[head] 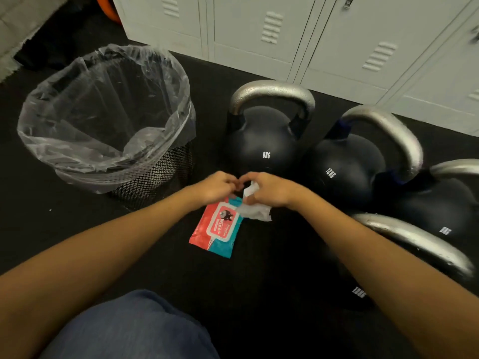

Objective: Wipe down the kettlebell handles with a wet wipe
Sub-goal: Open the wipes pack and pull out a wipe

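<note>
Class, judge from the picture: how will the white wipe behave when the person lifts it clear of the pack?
The wipe is probably floppy: it hangs crumpled below the right hand. Likely very light, since a few fingers hold it. It may cling or drag at the wipes pack.

Bin [77, 141] left of kettlebells [264, 141]; lockers [337, 47] behind.

The left hand [217, 186] hides the far end of the wipes pack [217, 228]; whether its flap is open cannot be told. The right hand [269, 189] covers most of the wipe [255, 212]. The third kettlebell [440, 211] is cut off by the right edge, its weight mark too blurred to read. The nearest kettlebell [414, 242] merges into the dark floor [272, 281]. An orange object [108, 9] is cut off at the top.
</note>
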`<state>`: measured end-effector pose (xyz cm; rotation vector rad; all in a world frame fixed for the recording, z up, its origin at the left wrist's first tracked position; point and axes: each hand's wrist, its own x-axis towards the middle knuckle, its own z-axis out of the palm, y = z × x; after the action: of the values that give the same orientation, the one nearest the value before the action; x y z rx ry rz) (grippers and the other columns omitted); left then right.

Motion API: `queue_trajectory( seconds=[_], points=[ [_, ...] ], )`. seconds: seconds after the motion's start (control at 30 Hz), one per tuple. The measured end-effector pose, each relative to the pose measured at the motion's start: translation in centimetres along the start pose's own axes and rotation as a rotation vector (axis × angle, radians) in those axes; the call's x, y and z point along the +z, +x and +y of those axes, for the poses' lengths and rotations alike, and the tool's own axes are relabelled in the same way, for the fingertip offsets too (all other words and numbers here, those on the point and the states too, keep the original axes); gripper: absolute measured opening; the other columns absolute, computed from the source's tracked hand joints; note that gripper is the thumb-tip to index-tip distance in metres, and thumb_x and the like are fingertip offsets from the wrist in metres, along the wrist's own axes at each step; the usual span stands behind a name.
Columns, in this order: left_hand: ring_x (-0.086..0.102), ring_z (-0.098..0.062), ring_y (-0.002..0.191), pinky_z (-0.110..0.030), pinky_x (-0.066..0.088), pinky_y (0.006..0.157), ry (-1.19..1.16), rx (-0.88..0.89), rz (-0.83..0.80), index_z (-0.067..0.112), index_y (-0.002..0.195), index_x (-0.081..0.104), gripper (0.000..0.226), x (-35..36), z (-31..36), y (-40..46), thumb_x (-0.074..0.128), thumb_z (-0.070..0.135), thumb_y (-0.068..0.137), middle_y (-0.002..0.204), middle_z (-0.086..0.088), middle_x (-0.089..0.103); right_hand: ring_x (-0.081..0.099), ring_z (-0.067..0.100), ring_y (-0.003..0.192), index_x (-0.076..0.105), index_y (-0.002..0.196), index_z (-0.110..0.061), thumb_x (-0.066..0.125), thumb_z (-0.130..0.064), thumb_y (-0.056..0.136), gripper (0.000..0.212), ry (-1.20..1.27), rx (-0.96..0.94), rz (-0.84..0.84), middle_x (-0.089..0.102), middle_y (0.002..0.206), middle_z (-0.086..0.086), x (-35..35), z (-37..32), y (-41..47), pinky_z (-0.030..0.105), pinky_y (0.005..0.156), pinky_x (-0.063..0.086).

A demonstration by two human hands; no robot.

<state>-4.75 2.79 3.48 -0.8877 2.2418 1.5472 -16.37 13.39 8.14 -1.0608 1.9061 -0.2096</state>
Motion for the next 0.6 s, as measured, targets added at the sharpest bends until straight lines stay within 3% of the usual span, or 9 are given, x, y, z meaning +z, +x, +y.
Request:
queue_trajectory(
  seconds=[0.07, 0.13, 0.23, 0.3, 0.4, 0.5, 0.6],
  points=[
    [0.057, -0.015, 0.114, -0.032, 0.047, 0.096, -0.285, 0.051, -0.002, 0.018, 0.122, 0.059, 0.047, -1.1, 2.5, -0.9, 0.039, -0.006, 0.088, 0.126, -0.001, 0.059, 0.053, 0.017, 0.111, 0.045, 0.14, -0.024, 0.067, -0.016, 0.088, 0.056, 0.02, -0.064, 0.107, 0.05, 0.132, 0.001, -2.7, -0.3, -2.0, 0.028, 0.086, 0.046],
    [0.055, -0.013, 0.116, -0.03, 0.046, 0.092, -0.407, 0.097, -0.078, 0.027, 0.115, 0.061, 0.057, -1.8, 4.4, -1.7, 0.039, -0.011, 0.08, 0.124, 0.0, 0.059, 0.056, 0.017, 0.106, 0.045, 0.136, -0.028, 0.068, -0.016, 0.087, 0.055, 0.092, -0.088, 0.165, 0.052, 0.129, 0.002, -4.9, -0.4, -3.9, 0.031, 0.085, 0.05],
    [0.055, -0.014, 0.114, -0.033, 0.044, 0.098, -0.431, 0.176, -0.219, 0.03, 0.107, 0.067, 0.042, -2.3, 6.9, -2.5, 0.052, 0.0, 0.08, 0.114, 0.004, 0.062, 0.06, 0.022, 0.108, 0.045, 0.132, -0.028, 0.07, -0.01, 0.086, 0.055, 0.274, -0.085, 0.125, 0.057, 0.125, 0.005, -7.3, -0.3, -6.0, 0.038, 0.091, 0.054],
    [0.059, -0.017, 0.113, -0.034, 0.045, 0.1, -0.437, 0.219, -0.251, 0.02, 0.108, 0.067, 0.028, -2.3, 8.6, -2.8, 0.063, 0.009, 0.082, 0.115, -0.001, 0.065, 0.064, 0.025, 0.107, 0.047, 0.128, -0.025, 0.072, -0.005, 0.083, 0.055, 0.395, -0.096, 0.095, 0.064, 0.12, 0.009, -8.5, -0.1, -7.1, 0.038, 0.09, 0.056],
    [0.063, -0.018, 0.111, -0.033, 0.048, 0.099, -0.455, 0.232, -0.246, 0.009, 0.112, 0.063, 0.027, -2.1, 10.6, -2.9, 0.066, 0.009, 0.084, 0.116, -0.008, 0.067, 0.068, 0.026, 0.101, 0.049, 0.127, -0.021, 0.074, -0.004, 0.081, 0.055, 0.436, -0.096, 0.129, 0.067, 0.113, 0.011, -9.9, 0.1, -8.9, 0.033, 0.085, 0.058],
    [0.065, -0.019, 0.108, -0.033, 0.052, 0.095, -0.529, 0.214, -0.255, 0.008, 0.11, 0.063, 0.027, -1.8, 11.4, -3.2, 0.067, 0.01, 0.083, 0.113, -0.01, 0.069, 0.068, 0.021, 0.089, 0.049, 0.127, -0.02, 0.073, -0.005, 0.083, 0.052, 0.44, -0.096, 0.2, 0.068, 0.108, 0.013, -10.8, 0.5, -10.1, 0.026, 0.075, 0.058],
    [0.068, -0.02, 0.103, -0.034, 0.056, 0.087, -0.588, 0.23, -0.164, 0.011, 0.115, 0.058, 0.031, -1.5, 12.4, -3.4, 0.065, 0.011, 0.085, 0.11, -0.009, 0.07, 0.065, 0.022, 0.087, 0.048, 0.126, -0.02, 0.071, -0.007, 0.085, 0.048, 0.482, -0.106, 0.344, 0.065, 0.102, 0.013, -11.1, 1.5, -10.5, 0.025, 0.073, 0.057]
  ],
)
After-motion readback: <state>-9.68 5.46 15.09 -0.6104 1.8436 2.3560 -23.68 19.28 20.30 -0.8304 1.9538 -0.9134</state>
